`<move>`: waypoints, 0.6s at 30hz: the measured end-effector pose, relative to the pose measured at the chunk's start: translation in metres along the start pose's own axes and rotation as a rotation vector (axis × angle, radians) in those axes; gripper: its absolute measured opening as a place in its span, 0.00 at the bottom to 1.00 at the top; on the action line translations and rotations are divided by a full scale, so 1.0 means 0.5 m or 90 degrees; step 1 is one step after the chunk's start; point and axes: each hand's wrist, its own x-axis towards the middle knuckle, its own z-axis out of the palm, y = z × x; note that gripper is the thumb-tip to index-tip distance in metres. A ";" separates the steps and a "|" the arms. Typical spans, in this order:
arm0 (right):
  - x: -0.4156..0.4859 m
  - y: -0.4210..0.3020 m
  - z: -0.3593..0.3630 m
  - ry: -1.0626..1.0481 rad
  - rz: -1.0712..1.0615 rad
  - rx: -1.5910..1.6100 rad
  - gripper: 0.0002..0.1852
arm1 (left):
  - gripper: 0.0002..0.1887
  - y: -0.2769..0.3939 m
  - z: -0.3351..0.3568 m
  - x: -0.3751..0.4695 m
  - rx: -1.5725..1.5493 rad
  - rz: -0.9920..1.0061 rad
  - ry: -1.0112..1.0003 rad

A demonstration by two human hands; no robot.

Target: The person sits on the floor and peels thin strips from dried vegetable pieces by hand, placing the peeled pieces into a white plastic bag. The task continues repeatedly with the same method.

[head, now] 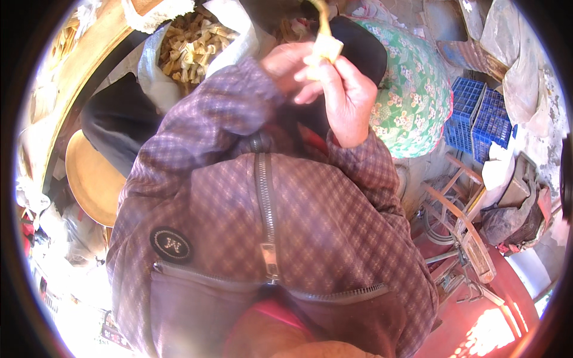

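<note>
My right hand (347, 100) pinches a small folded piece of pale yellow, straw-like strip (328, 47) between thumb and fingers. A loose tail of the strip rises from it towards the top edge. Close by on the left, my left hand (288, 62) is blurred, its fingers curled near the folded piece; whether it grips the strip is not visible. Beyond my left forearm, a white woven sack (154, 67) stands with its mouth spread. Many similar yellow folded pieces (192, 51) fill it.
A green floral-patterned cloth bundle (407, 94) lies right of my hands. Farther right are blue plastic crates (476, 116) and a wooden frame (461, 219) on the reddish floor. A round yellowish board (91, 183) stands by my left knee (116, 121). A curved wooden edge (80, 85) runs along the left.
</note>
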 end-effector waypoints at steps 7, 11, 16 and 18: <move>0.034 0.035 0.005 -0.017 -0.048 -0.109 0.07 | 0.09 0.008 -0.042 -0.026 0.454 -0.004 0.079; 0.052 0.102 0.007 -0.021 -0.157 -0.260 0.06 | 0.06 0.013 -0.051 -0.056 0.786 0.099 0.208; 0.045 0.112 0.020 -0.036 -0.033 -0.205 0.09 | 0.16 0.043 -0.015 -0.105 1.181 0.237 0.323; 0.042 0.089 0.024 -0.104 0.127 -0.069 0.10 | 0.22 0.059 0.003 -0.118 1.094 0.333 0.283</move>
